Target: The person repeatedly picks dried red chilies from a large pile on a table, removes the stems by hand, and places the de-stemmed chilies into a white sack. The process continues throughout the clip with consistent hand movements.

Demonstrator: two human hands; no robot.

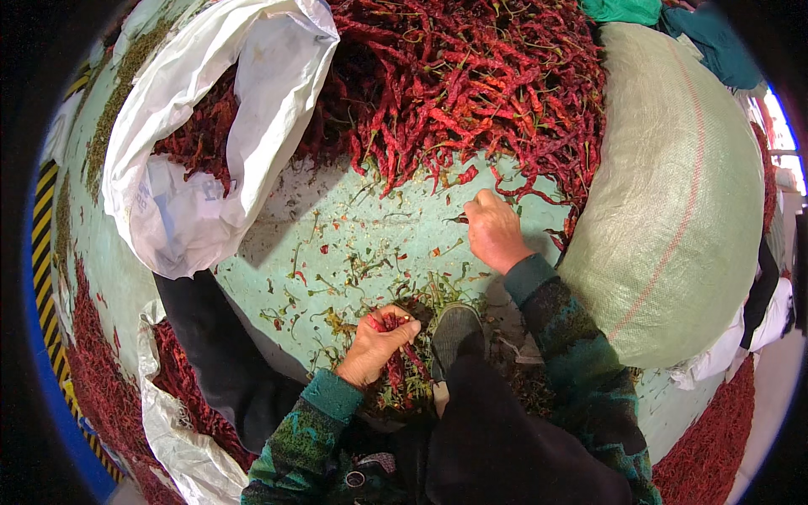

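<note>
Several wrinkled red chilli peppers are bunched in my left hand, their ends hanging below the fingers. Under that hand lies a heap of green stems and bits, beside my dark shoe. My right hand is low over the pale green floor, its fingers curled together. At its fingertips a dark red chilli with a stem shows; the rest is hidden by the hand. Just beyond spreads a large pile of red chillies.
An open white woven sack with chillies inside stands front left, over my black-clothed leg. On the right bulges a full pale woven sack. Loose stems and fragments litter the floor. More chillies lie far left, near yellow-black striping.
</note>
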